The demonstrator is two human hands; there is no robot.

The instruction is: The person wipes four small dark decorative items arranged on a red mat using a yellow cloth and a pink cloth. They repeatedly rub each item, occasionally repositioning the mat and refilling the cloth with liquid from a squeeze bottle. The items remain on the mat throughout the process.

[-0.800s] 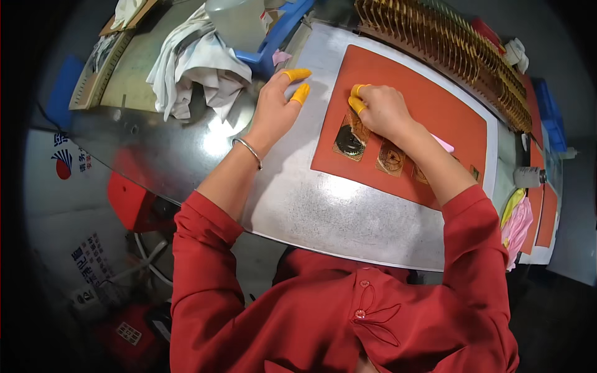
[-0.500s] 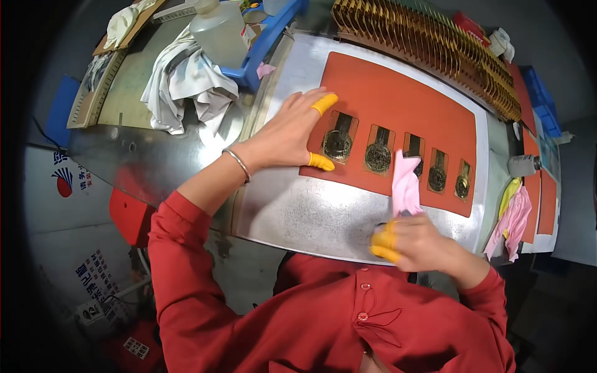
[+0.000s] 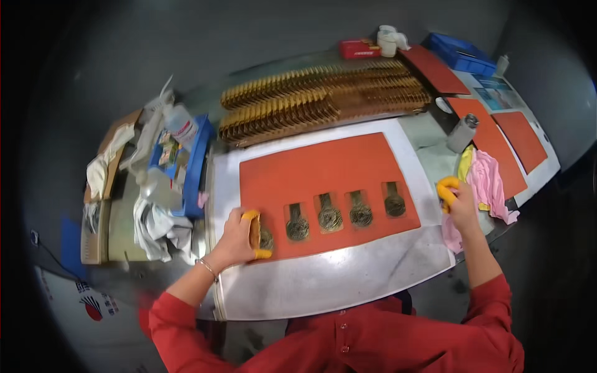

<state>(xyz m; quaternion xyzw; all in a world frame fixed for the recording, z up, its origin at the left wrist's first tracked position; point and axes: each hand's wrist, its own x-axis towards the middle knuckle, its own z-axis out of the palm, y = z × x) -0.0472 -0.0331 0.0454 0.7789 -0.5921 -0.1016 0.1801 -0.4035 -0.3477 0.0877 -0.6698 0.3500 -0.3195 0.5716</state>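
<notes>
A large orange mat (image 3: 323,168) lies on the metal worktop, with a row of dark medal-shaped metal pieces (image 3: 329,214) along its near side. My left hand (image 3: 233,241) is at the left end of this row, wearing yellow finger covers on thumb and forefinger. These two span the leftmost metal piece (image 3: 266,239), and a brown edge shows between them. My palm hides part of that piece. Off the mat's right side, my right hand (image 3: 461,208) is closed around a pink cloth (image 3: 451,235), which hangs below the fingers. Yellow covers show on that hand too.
Behind the mat stands a long rack of golden-brown plates (image 3: 323,99). A blue tray (image 3: 198,165) with bottles and a white rag (image 3: 163,230) are on the left. A grey bottle (image 3: 463,133), another pink cloth (image 3: 488,177) and more orange mats (image 3: 491,143) lie right.
My right hand has moved right with the pink cloth, away from the metal pieces. My left hand has closed in around the leftmost piece. The whole view has shifted and turned.
</notes>
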